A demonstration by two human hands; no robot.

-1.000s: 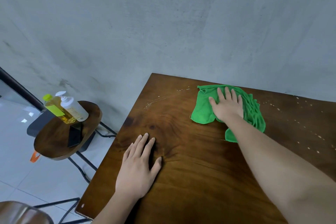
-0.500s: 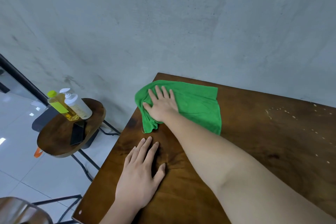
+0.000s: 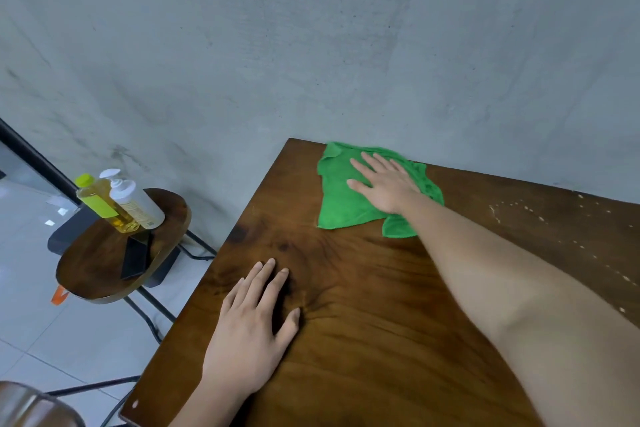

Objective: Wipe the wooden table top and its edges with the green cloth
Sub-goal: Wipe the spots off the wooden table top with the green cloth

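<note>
I see the right hand (image 3: pixel 384 185), fingers (image 3: pixel 372 163) spread flat, gripping nothing, pressing the green cloth (image 3: pixel 341 198) onto the worktop (image 3: pixel 363 322) near its far-left corner (crumbs lie right). Left hand (image 3: pixel 252 326) rests flat, empty.

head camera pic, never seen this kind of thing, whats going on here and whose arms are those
No robot here: the picture comes from a wide-angle camera worn on a person's head, looking forward and down, so the arms are the wearer's own.

The right hand lies flat, fingers spread, on a green cloth near the far corner of the wooden table, pressing it to the wood rather than gripping it. The left hand rests flat on the bare table, holding nothing. Pale specks dot the wood to the right.

To the left stands a small round side table with a yellow bottle, a white pump bottle and a dark flat object, possibly a phone. Behind is a grey wall.
</note>
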